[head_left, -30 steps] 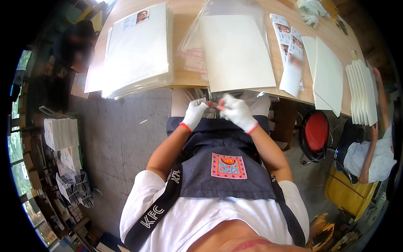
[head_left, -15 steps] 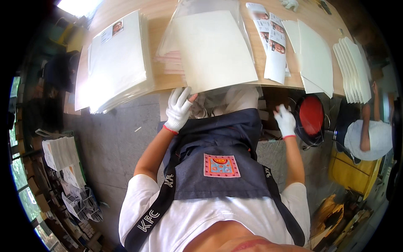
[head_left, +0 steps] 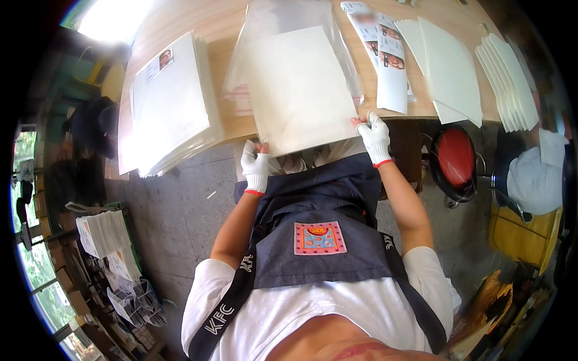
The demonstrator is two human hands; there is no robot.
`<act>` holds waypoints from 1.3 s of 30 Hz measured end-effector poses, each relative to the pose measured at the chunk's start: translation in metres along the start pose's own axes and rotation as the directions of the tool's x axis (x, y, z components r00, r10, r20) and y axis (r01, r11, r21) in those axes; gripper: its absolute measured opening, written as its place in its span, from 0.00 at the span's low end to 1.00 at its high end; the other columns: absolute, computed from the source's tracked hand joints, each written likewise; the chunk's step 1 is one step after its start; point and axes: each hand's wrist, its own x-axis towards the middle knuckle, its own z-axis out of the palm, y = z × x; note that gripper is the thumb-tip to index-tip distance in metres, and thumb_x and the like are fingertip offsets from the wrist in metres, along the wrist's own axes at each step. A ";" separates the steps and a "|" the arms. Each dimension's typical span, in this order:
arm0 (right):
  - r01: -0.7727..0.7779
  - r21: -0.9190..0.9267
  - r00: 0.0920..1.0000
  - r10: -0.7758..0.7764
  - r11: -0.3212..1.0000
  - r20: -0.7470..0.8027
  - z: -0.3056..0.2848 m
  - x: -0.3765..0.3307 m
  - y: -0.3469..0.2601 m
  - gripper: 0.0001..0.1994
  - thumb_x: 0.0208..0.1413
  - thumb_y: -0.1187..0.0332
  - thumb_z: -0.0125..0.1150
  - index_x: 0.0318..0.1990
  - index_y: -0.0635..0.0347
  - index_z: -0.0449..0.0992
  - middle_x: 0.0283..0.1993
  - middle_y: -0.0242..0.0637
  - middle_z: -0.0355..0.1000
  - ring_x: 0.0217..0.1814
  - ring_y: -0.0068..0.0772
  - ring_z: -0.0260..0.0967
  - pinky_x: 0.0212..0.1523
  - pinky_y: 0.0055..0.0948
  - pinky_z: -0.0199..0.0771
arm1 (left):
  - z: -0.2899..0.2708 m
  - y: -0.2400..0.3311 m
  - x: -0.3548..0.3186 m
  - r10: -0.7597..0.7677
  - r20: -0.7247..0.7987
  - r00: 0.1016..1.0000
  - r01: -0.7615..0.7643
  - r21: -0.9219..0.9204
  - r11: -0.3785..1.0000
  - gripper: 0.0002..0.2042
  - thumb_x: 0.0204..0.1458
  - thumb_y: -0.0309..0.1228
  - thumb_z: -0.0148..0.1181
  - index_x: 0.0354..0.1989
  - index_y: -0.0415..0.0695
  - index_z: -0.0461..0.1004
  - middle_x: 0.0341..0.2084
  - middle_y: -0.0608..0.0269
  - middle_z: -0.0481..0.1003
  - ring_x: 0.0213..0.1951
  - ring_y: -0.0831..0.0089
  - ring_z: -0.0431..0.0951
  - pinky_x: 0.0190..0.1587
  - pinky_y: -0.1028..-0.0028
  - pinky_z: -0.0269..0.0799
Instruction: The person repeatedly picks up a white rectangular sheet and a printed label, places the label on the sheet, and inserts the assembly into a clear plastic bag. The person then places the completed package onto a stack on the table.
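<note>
A cream-coloured flat sheet [head_left: 301, 90] lies at the middle of the table's near edge, overhanging it a little. My left hand [head_left: 254, 163], in a white glove with bare fingertips, pinches its near left corner. At the right near corner, my gloved right hand [head_left: 373, 132] grips the same sheet between thumb and fingers. Under the sheet lie clear plastic bags [head_left: 289, 15] with pinkish strips along their near ends. To the right, printed label strips [head_left: 391, 72] with small face pictures rest on the table.
A stack of bagged sheets [head_left: 174, 102] with a label on top stands at the left. More cream sheets [head_left: 451, 66] and a fanned row of them [head_left: 506, 81] lie right. A red-seated stool [head_left: 454, 156] is beside the table [head_left: 238, 127]; papers [head_left: 105, 234] are piled at lower left.
My right hand has come up from beside the stool to the sheet's right corner. The sheet has shifted toward me, and my left hand now pinches its left corner.
</note>
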 end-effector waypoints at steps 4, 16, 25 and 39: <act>-0.256 0.433 0.967 0.227 0.864 0.118 0.007 -0.017 0.023 0.11 0.48 0.65 0.66 0.24 0.57 0.70 0.14 0.23 0.60 0.15 0.16 0.52 0.16 0.21 0.54 | -0.004 -0.008 -0.017 -0.359 0.140 0.923 0.372 -0.569 0.733 0.05 0.52 0.31 0.59 0.31 0.48 0.68 0.24 0.73 0.67 0.23 0.83 0.65 0.23 0.80 0.60; 0.293 -0.811 0.755 -0.643 0.507 -0.130 -0.087 0.015 -0.010 0.19 0.37 0.70 0.65 0.42 0.50 0.74 0.52 0.32 0.66 0.58 0.35 0.61 0.51 0.38 0.64 | -0.011 0.077 0.004 -0.003 0.409 0.913 -0.118 0.270 0.955 0.10 0.54 0.30 0.50 0.40 0.41 0.76 0.22 0.59 0.75 0.26 0.78 0.74 0.30 0.79 0.68; 0.635 -0.607 0.602 -0.799 0.477 0.002 -0.104 -0.023 -0.035 0.19 0.37 0.71 0.59 0.43 0.50 0.77 0.51 0.31 0.68 0.56 0.37 0.63 0.55 0.38 0.63 | 0.186 0.119 0.028 -0.287 0.863 0.416 0.773 -0.170 0.611 0.20 0.59 0.37 0.50 0.57 0.42 0.61 0.44 0.58 0.72 0.43 0.66 0.75 0.45 0.67 0.73; 0.549 -0.220 0.799 -0.584 0.806 -0.144 -0.093 0.027 -0.056 0.08 0.45 0.64 0.64 0.31 0.56 0.76 0.29 0.38 0.71 0.33 0.43 0.70 0.34 0.37 0.69 | 0.220 0.137 0.013 -0.142 0.649 0.748 0.382 -0.245 0.891 0.08 0.50 0.25 0.62 0.38 0.41 0.74 0.29 0.68 0.75 0.31 0.81 0.73 0.34 0.81 0.70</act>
